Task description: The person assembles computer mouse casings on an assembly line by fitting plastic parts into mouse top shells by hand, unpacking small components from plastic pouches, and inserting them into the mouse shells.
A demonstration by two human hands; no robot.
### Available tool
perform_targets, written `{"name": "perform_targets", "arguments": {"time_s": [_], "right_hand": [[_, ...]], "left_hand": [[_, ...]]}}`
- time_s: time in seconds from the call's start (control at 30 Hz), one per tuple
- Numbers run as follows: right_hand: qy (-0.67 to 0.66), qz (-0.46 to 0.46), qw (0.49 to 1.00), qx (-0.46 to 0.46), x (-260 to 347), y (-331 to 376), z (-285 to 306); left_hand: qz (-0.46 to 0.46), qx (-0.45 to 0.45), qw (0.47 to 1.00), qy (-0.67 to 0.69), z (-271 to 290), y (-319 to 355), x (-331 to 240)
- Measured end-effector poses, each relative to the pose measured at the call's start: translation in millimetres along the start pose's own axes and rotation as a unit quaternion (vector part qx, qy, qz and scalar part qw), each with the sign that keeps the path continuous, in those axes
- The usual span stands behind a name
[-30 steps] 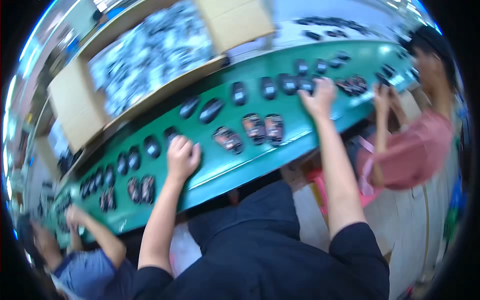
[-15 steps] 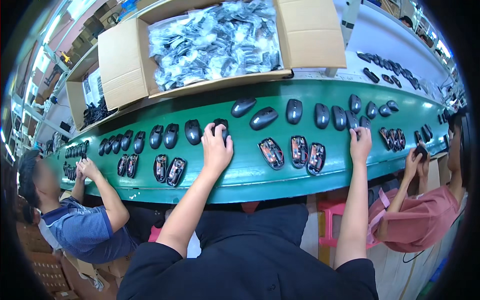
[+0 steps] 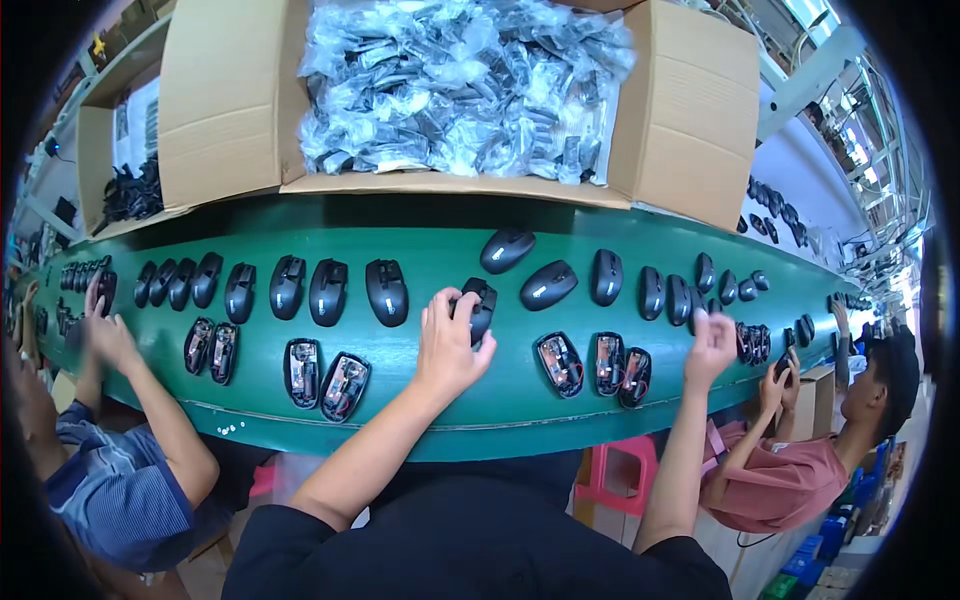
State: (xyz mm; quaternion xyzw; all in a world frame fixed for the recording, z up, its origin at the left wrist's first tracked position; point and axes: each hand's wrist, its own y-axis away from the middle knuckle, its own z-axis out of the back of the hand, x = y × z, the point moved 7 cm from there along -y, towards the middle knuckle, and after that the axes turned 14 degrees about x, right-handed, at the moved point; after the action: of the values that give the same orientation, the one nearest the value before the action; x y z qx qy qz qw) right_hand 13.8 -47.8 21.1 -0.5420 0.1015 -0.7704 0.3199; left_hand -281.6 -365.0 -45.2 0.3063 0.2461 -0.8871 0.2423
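Note:
My left hand [image 3: 455,343] is closed round a dark computer mouse [image 3: 482,306] on the green work surface, its fingers over the left side and thumb at the near end. My right hand [image 3: 711,346] is held with curled fingers just nearer than a row of dark mice [image 3: 652,294]; anything inside it is hidden. Between my hands lie opened mouse bases [image 3: 558,365] with circuit boards and red wires showing. More opened bases [image 3: 345,386] lie left of my left forearm. Closed mice [image 3: 386,292] form a line farther left.
A large cardboard box [image 3: 225,100] full of bagged dark parts [image 3: 450,90] stands along the far edge. Co-workers sit at both sides, one in a striped shirt [image 3: 130,500] and one in pink [image 3: 785,485]. A pink stool [image 3: 615,478] stands below the front edge.
The view has shifted. My left hand and its mouse have moved right, away from the neighbouring mouse. My right hand has drawn back from the mice it was reaching over.

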Motion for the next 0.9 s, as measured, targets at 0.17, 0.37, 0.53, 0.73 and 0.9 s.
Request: {"name": "perform_targets", "arguments": {"time_s": [0.17, 0.37, 0.53, 0.73, 0.9], "right_hand": [[0.153, 0.218, 0.916, 0.3, 196, -71, -174], [0.28, 0.261, 0.862, 0.333, 126, -157, -297], [0.294, 0.094, 0.837, 0.452, 102, -154, -318], [0.253, 0.054, 0.844, 0.47, 87, -165, -326], [0.386, 0.013, 0.808, 0.445, 84, -167, -342]], "left_hand": [[0.056, 0.031, 0.998, 0.019, 6, -1, 11], [0.033, 0.031, 0.999, 0.026, 3, -5, 6], [0.029, 0.049, 0.998, 0.007, 9, 1, 10], [0.023, 0.042, 0.999, -0.002, 8, 2, 9], [0.024, 0.057, 0.998, 0.0, 9, 0, 6]]}}
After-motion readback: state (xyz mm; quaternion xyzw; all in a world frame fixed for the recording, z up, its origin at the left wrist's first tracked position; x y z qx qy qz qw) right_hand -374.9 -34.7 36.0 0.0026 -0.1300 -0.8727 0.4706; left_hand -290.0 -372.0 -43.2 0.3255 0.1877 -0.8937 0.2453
